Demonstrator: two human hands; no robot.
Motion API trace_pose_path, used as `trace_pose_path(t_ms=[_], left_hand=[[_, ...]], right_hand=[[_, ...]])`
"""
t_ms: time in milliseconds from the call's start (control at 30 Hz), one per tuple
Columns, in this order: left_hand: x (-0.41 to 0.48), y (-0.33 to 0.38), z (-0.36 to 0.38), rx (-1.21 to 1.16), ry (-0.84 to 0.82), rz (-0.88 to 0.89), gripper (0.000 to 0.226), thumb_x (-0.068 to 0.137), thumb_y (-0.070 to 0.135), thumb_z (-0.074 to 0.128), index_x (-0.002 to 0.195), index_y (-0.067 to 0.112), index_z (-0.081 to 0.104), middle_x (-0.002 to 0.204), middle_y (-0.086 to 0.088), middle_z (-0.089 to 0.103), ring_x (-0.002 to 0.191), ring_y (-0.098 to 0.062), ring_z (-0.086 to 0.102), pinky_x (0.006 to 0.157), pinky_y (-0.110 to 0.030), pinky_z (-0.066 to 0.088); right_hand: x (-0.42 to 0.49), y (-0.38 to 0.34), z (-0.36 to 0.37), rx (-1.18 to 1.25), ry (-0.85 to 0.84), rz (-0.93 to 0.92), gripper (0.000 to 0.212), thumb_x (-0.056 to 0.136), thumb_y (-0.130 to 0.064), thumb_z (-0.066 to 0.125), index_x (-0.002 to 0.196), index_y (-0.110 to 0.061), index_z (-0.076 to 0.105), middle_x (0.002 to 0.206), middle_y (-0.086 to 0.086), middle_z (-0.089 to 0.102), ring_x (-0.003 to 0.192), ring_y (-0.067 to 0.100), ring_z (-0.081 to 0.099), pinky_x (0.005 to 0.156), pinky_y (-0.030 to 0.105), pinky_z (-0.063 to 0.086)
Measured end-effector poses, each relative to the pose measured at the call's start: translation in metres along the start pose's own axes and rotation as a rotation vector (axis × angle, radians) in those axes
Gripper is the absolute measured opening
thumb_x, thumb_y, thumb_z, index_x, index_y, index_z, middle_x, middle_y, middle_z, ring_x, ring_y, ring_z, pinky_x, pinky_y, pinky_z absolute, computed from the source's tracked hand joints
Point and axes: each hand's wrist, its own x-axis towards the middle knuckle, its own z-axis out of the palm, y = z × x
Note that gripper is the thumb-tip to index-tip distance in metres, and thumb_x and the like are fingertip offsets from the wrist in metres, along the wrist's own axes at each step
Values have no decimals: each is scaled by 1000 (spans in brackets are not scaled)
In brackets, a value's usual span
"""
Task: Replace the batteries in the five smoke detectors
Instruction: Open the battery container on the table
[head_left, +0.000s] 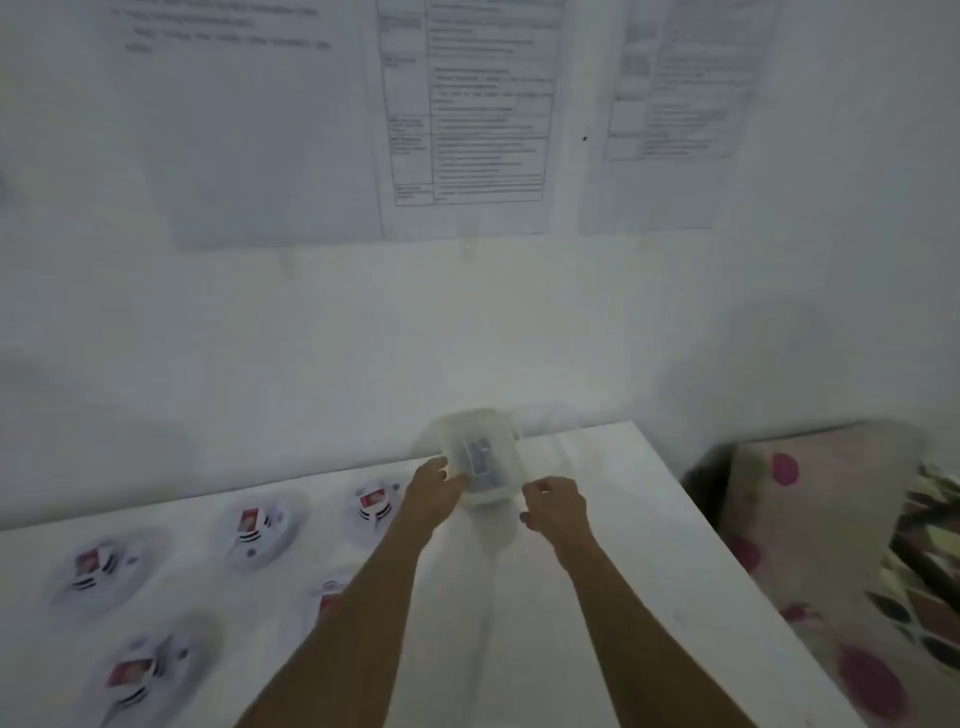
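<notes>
Five white smoke detectors lie on the left half of the white table (597, 597), each showing a red patch. Three are in the far row: the far-left detector (98, 566), the far-middle detector (254, 525) and the far-right detector (374, 506). Two are in the near row: the near-left detector (140, 670), and the near-right detector (330, 597), which is partly hidden behind my left forearm. Both my arms reach out to one translucent plastic box (457, 431) by the table's far edge, right of the detectors and close to the wall (311, 338). Something dark and bluish (480, 457) shows through the box, but it is too blurred to name or count. My left hand (431, 488) grips the box's left side, with the fingers curled against it. My right hand (556, 504) is at the near right corner of the box with its fingers bent. The blur keeps me from telling whether it touches the box or holds anything. Three printed sheets hang on the wall above: a left sheet (234, 130), a middle sheet (467, 104) with a table of text, and a right sheet (675, 93). None of the print is legible. Right of the table, lower down, lies one patterned cushion (831, 519) with pink spots.
</notes>
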Motion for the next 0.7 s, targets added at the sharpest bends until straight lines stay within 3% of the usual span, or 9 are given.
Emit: trace_pose_path(t_ms=[67,167,267,333,500,600,700], left_hand=[[1,3,5,-122,-16,-21,40,88,12,61,125,1,54,108,-13,60,94,-27,57,84,-38,49],[0,3,7,-240,28,-63,25,90,5,57,115,11,55,101,-12,61,89,-25,56,73,-33,49],[-3,2,6,-237,46,-60,21,91,3,55,108,15,52,88,-7,61,85,-25,55,65,-28,45],[-4,0,5,-201,48,-56,24,91,4,55,112,13,54,89,-7,61,86,-26,57,68,-30,46],[-11,-5,6,-58,63,-46,48,90,16,59,135,6,47,126,-15,60,109,-29,61,97,-42,50],[-20,-11,4,-25,43,-70,59,91,21,59,143,6,37,132,-15,56,110,-29,61,98,-43,50],[-35,-18,3,14,25,-104,62,92,22,58,146,6,31,119,-9,57,102,-30,66,90,-39,55]], right_hand=[[6,5,4,164,-28,78,25,89,-9,56,99,13,63,86,16,64,73,29,69,80,46,58],[12,9,11,390,-84,161,24,91,-12,61,104,8,63,96,23,67,77,34,68,74,38,59],[16,7,17,473,-73,204,27,93,-22,61,103,3,60,95,24,68,83,35,69,77,40,59],[18,7,19,484,-59,220,29,93,-26,61,102,0,58,97,25,67,87,36,69,80,42,59],[14,16,17,394,64,202,30,91,-26,64,76,0,60,82,24,68,74,34,69,76,43,60],[6,25,15,361,99,176,29,88,-20,66,68,-1,58,71,20,63,62,29,64,77,46,59],[-8,34,10,429,66,200,23,88,-14,67,75,4,58,82,24,62,72,31,65,74,40,60]])
